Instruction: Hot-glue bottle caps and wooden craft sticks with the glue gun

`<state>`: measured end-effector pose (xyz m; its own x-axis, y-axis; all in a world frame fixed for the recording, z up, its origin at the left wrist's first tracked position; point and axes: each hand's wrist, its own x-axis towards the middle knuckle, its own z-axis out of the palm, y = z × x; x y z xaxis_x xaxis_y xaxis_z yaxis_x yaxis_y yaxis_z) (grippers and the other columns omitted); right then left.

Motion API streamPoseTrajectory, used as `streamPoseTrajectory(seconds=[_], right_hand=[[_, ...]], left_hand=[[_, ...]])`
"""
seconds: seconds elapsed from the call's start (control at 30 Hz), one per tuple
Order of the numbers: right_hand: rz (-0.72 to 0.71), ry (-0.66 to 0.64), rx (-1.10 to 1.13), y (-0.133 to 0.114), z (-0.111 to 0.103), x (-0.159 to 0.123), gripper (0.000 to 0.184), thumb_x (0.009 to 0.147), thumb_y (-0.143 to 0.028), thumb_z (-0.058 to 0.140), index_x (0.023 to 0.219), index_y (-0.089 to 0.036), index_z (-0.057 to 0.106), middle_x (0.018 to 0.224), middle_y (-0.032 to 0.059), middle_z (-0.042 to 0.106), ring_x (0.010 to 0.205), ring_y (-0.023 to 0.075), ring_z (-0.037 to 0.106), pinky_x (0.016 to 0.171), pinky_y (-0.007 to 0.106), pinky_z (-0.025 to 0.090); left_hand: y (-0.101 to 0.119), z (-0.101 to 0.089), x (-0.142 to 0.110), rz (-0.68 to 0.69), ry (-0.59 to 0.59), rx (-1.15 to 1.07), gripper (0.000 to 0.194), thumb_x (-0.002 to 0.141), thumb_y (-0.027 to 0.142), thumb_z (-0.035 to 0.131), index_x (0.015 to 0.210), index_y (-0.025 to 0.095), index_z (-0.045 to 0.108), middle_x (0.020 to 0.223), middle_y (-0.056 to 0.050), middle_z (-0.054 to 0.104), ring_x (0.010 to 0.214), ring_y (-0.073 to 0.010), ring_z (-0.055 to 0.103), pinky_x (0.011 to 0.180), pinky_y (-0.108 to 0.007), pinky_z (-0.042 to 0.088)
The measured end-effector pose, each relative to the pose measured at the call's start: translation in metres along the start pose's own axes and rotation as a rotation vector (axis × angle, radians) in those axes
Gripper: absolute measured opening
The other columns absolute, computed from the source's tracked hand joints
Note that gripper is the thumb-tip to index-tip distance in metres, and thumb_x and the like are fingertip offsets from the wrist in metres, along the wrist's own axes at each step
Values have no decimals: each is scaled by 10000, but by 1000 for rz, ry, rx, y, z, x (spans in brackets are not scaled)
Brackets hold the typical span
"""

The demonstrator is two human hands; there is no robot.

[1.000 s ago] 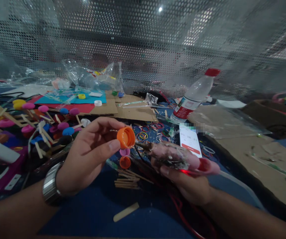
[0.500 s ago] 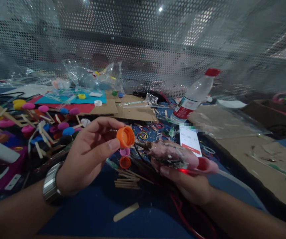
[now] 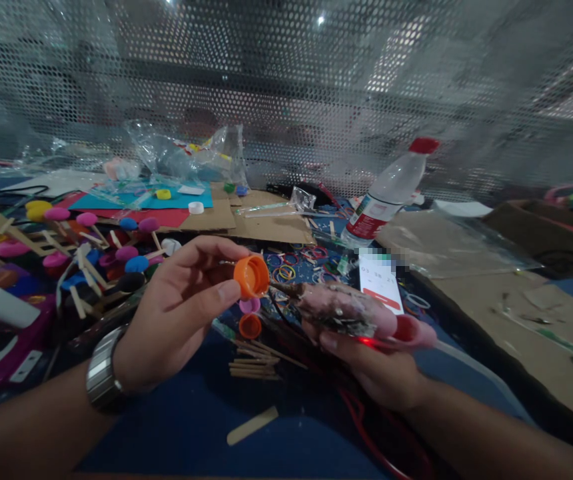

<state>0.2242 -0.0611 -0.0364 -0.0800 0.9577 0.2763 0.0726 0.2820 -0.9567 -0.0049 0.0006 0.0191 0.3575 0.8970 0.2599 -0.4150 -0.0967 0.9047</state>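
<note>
Pinched between the thumb and fingers of my left hand (image 3: 181,307) is an orange bottle cap (image 3: 251,277), its hollow side facing right and toward me. My right hand (image 3: 371,367) is wrapped round a pink hot glue gun (image 3: 346,313) crusted with residue, with a red light glowing on it. The dark nozzle points left and its tip is at the cap's right rim; whether they touch I cannot tell. Below the held cap lie a pink cap (image 3: 250,305) and another orange cap (image 3: 250,326). Several thin wooden sticks (image 3: 254,363) are under them.
A flat wooden stick (image 3: 252,427) lies in front. Caps glued to sticks (image 3: 126,253) crowd the left, beside a purple-and-white device (image 3: 6,340). A water bottle (image 3: 384,193) and a lit phone (image 3: 380,283) stand and lie behind my right hand. Cardboard (image 3: 271,223) lies farther back.
Both hands stay nearly still. The glue gun has shifted very slightly, its nozzle staying by the orange cap's rim.
</note>
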Motion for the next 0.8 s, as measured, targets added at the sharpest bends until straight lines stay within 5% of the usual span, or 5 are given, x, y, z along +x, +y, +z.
streamPoseTrajectory(seconds=[0.3,0.8], right_hand=[[-80,-32,-12,-7,4,5,261,897,-422,692,1138,-427,791,971,25,772,1085,320,709,1027,488,562],[-85,-14,-38,-5,0,3,236,896,-398,704,1117,-361,778,787,22,725,850,283,730,846,450,621]], left_hand=[[0,0,0,5,1,10,200,759,270,867,933,221,783,932,-43,724,775,-141,645,657,-221,553],[-1,0,0,2,-5,11,190,769,277,861,937,237,783,946,-49,734,773,-153,655,647,-232,562]])
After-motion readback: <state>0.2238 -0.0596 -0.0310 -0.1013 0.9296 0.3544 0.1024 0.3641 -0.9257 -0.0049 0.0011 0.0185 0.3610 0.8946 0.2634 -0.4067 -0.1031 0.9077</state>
